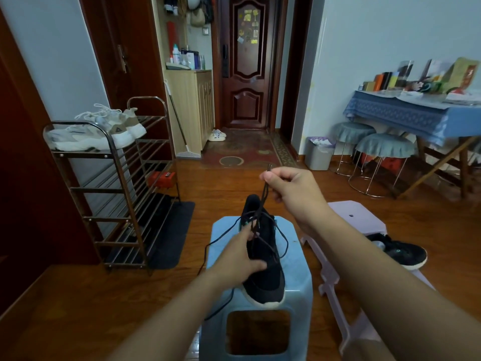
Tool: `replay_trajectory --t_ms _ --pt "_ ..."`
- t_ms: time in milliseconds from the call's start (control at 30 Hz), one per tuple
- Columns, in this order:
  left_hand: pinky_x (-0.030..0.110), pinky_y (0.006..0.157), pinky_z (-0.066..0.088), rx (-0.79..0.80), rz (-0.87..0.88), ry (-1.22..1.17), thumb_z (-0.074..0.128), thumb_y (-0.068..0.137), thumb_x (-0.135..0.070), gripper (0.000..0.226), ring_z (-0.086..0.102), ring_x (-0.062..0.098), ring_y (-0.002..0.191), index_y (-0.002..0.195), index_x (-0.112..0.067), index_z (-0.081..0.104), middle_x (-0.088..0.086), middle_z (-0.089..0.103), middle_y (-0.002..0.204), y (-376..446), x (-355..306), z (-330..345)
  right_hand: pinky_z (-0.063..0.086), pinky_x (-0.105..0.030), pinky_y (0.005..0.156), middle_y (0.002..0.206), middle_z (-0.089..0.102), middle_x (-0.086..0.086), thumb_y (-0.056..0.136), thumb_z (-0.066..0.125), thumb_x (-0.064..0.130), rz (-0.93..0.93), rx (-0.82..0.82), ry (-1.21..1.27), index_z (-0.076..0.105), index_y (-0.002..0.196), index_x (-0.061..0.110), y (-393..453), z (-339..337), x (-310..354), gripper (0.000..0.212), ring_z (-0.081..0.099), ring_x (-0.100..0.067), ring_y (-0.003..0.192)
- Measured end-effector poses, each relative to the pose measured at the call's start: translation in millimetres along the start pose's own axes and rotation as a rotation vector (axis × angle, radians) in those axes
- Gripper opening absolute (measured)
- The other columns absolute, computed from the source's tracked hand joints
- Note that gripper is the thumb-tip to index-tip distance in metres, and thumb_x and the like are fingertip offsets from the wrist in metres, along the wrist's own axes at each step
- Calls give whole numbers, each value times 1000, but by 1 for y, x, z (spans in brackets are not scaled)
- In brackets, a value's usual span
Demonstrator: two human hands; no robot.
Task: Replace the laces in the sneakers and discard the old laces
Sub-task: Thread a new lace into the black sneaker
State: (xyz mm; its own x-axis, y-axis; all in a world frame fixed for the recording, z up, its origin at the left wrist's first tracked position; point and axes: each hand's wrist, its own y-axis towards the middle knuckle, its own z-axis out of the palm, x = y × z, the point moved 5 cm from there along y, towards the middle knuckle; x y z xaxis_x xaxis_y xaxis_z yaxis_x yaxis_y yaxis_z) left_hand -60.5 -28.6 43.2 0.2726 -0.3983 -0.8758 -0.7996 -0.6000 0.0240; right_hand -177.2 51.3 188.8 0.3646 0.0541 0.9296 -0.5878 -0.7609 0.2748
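Right hand (289,187) up at twelve o'clock, pinching the dark lace (263,201) taut above the black sneaker (265,272), which sits on the blue stool (299,287) while the left hand (238,259) grips its upper, second sneaker (400,252) lying at three o'clock.

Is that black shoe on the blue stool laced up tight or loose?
Loose. The lace hangs in slack loops around the shoe, one end pulled up by the right hand.

No text or label here is legible.
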Motion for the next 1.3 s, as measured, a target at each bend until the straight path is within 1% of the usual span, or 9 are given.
replay_trajectory --t_ms 133,233,533,733,833,967,1067,1167,1300 --pt "39 112 46 -50 -22 22 87 76 -11 119 44 7 135 154 -56 9 -16 44 140 5 24 22 53 -27 63 69 66 -6 100 61 17 -19 15 96 74 95 11 3 -5 14 15 60 -14 63" --pt "40 112 47 -30 -22 16 87 77 -12 125 45 5 134 152 -61 0 -21 43 139 4 31 24 55 -25 64 72 66 -7 101 58 13 -89 -6 185 72 94 12 15 -18 48 15 63 -14 65" --pt "36 104 51 70 -40 231 91 74 -22 134 48 10 125 157 -49 -11 -19 39 135 6 5 18 56 -21 62 72 63 -5 102 58 11 -186 -115 362 71 93 6 57 -44 131 17 64 -8 61" --pt "37 107 47 122 -69 261 89 73 -37 122 48 12 126 159 -45 2 -19 41 132 14 -2 11 61 -25 71 78 68 -4 102 58 12 -259 -120 529 70 97 3 76 -68 206 16 67 -11 67" --pt "37 109 45 197 -66 169 74 90 -46 84 51 14 126 156 -34 23 -12 46 131 20 -38 -1 61 -25 72 79 68 -6 102 58 13 -202 -79 549 70 101 3 80 -64 206 16 68 -11 70" --pt "38 114 42 51 24 -113 62 99 -47 49 54 8 127 143 -32 50 -14 59 135 23 -112 -34 60 -34 85 69 68 0 102 58 18 -160 -65 502 70 110 1 87 -64 210 22 68 -10 67" --pt "43 111 45 -76 126 -305 51 105 -38 29 66 11 116 132 -30 58 -9 74 116 18 -156 -56 58 -41 90 66 70 4 101 61 23 -166 -59 429 72 108 6 90 -62 212 21 69 -10 65" --pt "49 105 52 -158 174 -507 39 111 -28 30 73 22 101 124 -20 64 4 74 100 12 -191 -75 59 -38 85 68 69 2 100 63 21 -164 -70 396 73 106 6 94 -60 212 19 66 -9 61" --pt "51 103 53 -102 208 -334 38 112 -22 33 73 27 101 119 -13 68 8 70 99 12 -214 -88 52 -25 60 70 62 -1 99 64 20 -233 -113 199 76 100 9 99 -61 216 16 55 -8 56"
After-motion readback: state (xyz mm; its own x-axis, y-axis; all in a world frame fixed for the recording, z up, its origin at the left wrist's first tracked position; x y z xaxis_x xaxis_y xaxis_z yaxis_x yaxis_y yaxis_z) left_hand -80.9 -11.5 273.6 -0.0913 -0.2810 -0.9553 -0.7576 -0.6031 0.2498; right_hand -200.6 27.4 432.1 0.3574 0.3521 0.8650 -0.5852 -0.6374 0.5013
